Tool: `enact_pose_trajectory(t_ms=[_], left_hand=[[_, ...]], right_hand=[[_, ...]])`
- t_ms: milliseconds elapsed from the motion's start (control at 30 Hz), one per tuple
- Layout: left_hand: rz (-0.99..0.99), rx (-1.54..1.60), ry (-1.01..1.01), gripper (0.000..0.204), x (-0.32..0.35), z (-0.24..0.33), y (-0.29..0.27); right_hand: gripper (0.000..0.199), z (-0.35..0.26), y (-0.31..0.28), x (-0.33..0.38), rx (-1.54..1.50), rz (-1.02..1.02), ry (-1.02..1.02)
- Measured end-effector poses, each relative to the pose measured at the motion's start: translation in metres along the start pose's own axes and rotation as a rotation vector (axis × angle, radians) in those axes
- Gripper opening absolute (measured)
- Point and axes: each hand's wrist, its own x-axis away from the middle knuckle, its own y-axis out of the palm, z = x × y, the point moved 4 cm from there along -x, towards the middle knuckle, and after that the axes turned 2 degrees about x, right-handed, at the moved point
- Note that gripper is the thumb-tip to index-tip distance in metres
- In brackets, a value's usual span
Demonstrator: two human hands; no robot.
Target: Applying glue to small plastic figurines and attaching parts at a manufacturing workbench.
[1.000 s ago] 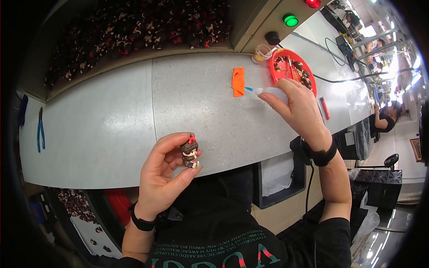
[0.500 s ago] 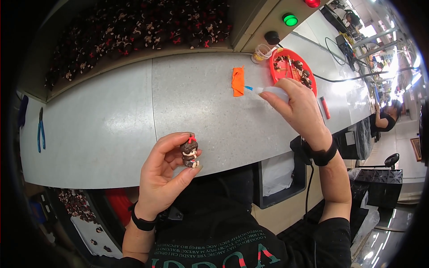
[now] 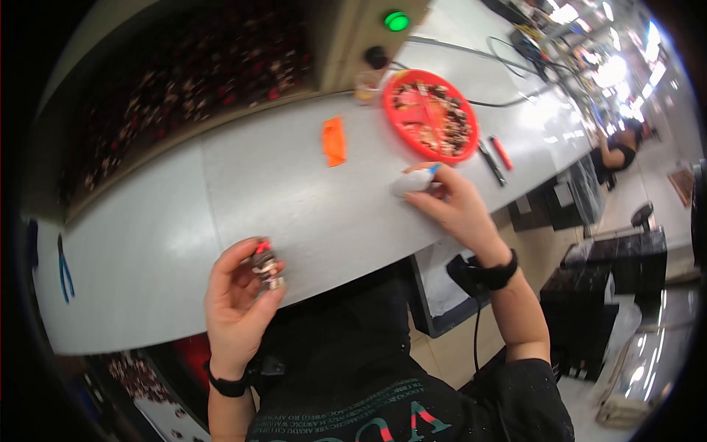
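A small brown-haired doll figurine (image 3: 266, 267) with a red bow is pinched upright between the thumb and fingers of my left hand (image 3: 237, 298), above the table's front edge. Motion blurs its details. My right hand (image 3: 458, 210) is closed on a small white squeeze bottle (image 3: 412, 183) with a blue tip. That tip points up and to the right, beside my index finger. Just beyond the bottle stands a round red tray (image 3: 392, 118) holding many small brown and cream parts. An orange cloth (image 3: 333, 141) lies flat on the table, left of the tray.
Behind the grey table (image 3: 287, 206), a deep bin (image 3: 191, 96) is filled with dark figure parts. A clear cup (image 3: 366, 87) stands by the tray. Right of it lie a black pen-like tool (image 3: 491, 163) and a red one (image 3: 501, 152). Blue-handled pliers (image 3: 65, 271) rest far left. Another person (image 3: 617, 151) sits at far right.
My right hand has drawn back from beside the orange cloth and turned the bottle, so its blue tip now points up and right. The whole view has shifted; my left hand still holds the figurine.
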Motion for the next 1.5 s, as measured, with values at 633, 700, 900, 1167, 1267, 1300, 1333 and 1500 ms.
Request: enact_pose_trajectory(t_ms=[633,700,900,1167,1267,1300,1333,1500], left_hand=[[0.045,-0.179,0.073,0.053,0.0,0.004,0.012],[0.043,-0.17,0.083,0.054,-0.001,0.004,0.012],[0.033,-0.172,0.076,0.055,-0.002,0.003,0.012],[0.04,-0.166,0.071,0.055,-0.001,0.004,0.014],[0.048,-0.158,0.071,0.055,-0.001,0.004,0.013],[0.041,-0.154,0.075,0.055,-0.001,0.004,0.013],[0.035,-0.149,0.079,0.054,-0.001,0.003,0.012],[0.025,-0.086,0.078,0.055,-0.002,0.001,0.009]], right_hand=[[0.025,0.12,-0.154,-0.021,0.88,0.369,-0.087],[0.021,0.121,-0.156,-0.018,0.963,0.432,-0.083],[0.02,0.068,-0.151,0.009,0.138,0.42,-0.105],[0.027,-0.03,-0.08,0.012,0.32,0.226,-0.411],[0.039,-0.04,-0.072,0.0,0.364,0.237,-0.395],[0.041,-0.042,-0.069,-0.002,0.424,0.259,-0.403],[0.043,-0.044,-0.067,-0.005,0.484,0.279,-0.411],[0.039,-0.044,-0.061,-0.014,0.552,0.313,-0.422]])
